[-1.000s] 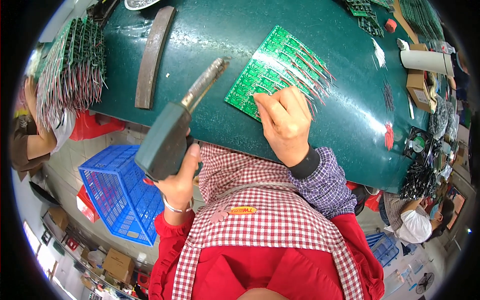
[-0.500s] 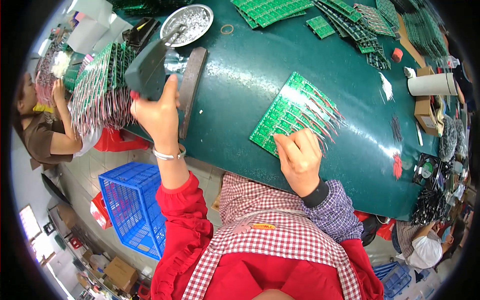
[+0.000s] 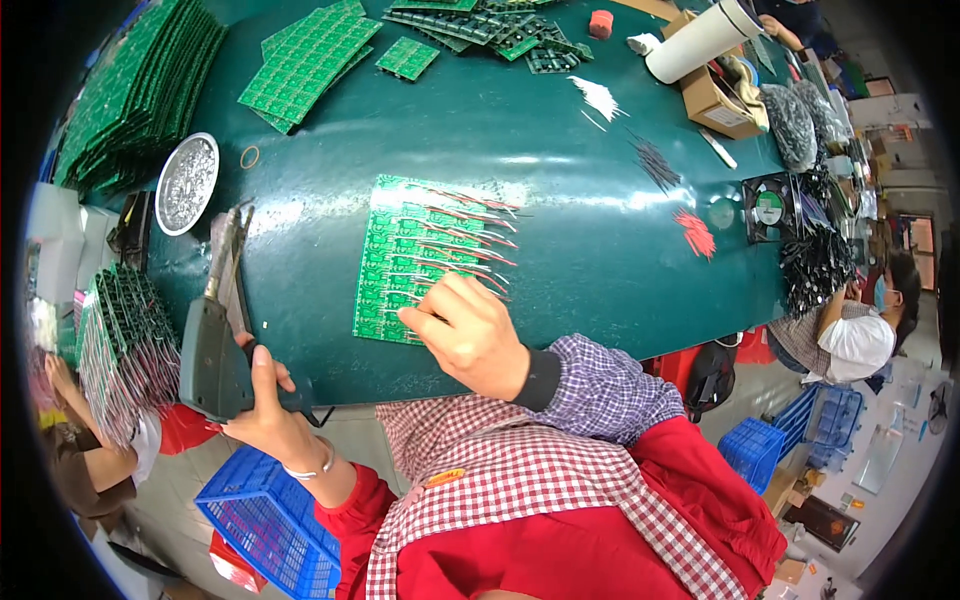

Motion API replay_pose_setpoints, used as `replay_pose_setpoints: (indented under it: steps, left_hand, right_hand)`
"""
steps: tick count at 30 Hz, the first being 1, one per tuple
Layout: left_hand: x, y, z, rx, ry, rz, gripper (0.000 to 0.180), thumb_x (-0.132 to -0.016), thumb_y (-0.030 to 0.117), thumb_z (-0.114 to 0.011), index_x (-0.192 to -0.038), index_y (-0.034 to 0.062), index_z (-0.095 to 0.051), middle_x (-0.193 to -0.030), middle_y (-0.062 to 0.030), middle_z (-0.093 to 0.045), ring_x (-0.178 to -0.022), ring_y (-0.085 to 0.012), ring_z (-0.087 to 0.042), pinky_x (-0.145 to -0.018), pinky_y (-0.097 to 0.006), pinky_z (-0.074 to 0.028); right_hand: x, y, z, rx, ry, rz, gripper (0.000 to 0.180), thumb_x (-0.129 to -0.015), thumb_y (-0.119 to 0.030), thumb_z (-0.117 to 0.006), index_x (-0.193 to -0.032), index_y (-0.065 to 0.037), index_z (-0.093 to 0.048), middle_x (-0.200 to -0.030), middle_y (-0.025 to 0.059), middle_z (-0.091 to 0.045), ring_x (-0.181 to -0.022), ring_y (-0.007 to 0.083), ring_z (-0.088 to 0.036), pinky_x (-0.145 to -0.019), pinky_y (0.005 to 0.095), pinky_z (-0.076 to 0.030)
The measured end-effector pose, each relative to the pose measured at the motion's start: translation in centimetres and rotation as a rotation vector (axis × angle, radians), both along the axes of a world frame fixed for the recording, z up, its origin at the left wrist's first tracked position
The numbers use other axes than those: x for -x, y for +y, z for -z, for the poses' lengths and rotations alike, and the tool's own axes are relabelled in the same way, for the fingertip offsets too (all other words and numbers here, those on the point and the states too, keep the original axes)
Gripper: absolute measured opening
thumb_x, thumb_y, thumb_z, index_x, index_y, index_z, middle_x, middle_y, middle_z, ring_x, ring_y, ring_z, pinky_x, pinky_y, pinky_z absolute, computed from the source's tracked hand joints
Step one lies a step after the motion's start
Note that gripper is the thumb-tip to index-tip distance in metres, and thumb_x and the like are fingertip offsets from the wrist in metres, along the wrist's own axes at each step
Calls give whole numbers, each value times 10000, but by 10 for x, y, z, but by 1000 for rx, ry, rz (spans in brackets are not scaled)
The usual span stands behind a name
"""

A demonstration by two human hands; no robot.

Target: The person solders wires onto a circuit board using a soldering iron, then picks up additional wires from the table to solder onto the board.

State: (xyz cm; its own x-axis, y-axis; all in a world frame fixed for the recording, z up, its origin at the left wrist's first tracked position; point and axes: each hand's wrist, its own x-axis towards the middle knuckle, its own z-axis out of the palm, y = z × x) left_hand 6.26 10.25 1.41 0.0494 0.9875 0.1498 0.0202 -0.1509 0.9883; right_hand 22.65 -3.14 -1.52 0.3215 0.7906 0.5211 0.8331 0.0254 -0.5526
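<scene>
The left hand (image 3: 268, 410) grips a grey soldering gun (image 3: 215, 340) at the near edge of the green table (image 3: 600, 240). The right hand (image 3: 472, 332), fingers pinched on a wire, rests on the green circuit panel (image 3: 400, 255) lying mid-table

Light: bright, even, from overhead
Glare: pale sheen across the green counter (image 3: 560, 160)
Shadows: soft, short
Edges: strong fisheye bending, black corners
Focus: sharp centre, softer rim
</scene>
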Motion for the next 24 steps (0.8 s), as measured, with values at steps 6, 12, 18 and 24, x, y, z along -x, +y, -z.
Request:
replay_pose_setpoints:
  steps: [6,12,18,24]
  left_hand:
    - [15,-24,2,65,3,-5,286,-790,-61,-640,-1065,-93,-569,-990,-172,-646,-512,-100,-489,-418,-212,-355]
    - [24,-45,4,105,43,-38,241,-800,-48,-626,-1030,-109,-592,-967,-166,-643,-503,-97,-485,-420,-208,-353]
    - [41,-56,7,158,55,15,330,-799,-37,-646,-1118,-73,-571,-986,-153,-640,-525,-97,-503,-459,-217,-386]
    - [53,-72,2,250,-18,44,398,-784,-67,-651,-1168,-57,-545,-1014,-161,-641,-550,-113,-542,-449,-220,-417]
  right_hand:
    - [-99,-27,-7,-64,-166,234,141,-743,4,-670,-876,-43,-666,-710,84,-540,-660,247,-538,-594,351,-445]
    - [-237,-40,37,158,-138,661,115,-793,-112,-688,-889,-67,-641,-926,133,-558,-909,321,-546,-799,410,-450]
    - [-262,-39,45,311,-259,640,104,-839,-129,-646,-862,-38,-601,-909,167,-563,-893,361,-529,-770,454,-432]
    - [-178,-18,5,94,-159,415,62,-888,-56,-584,-912,-6,-555,-874,142,-580,-816,299,-544,-735,385,-437]
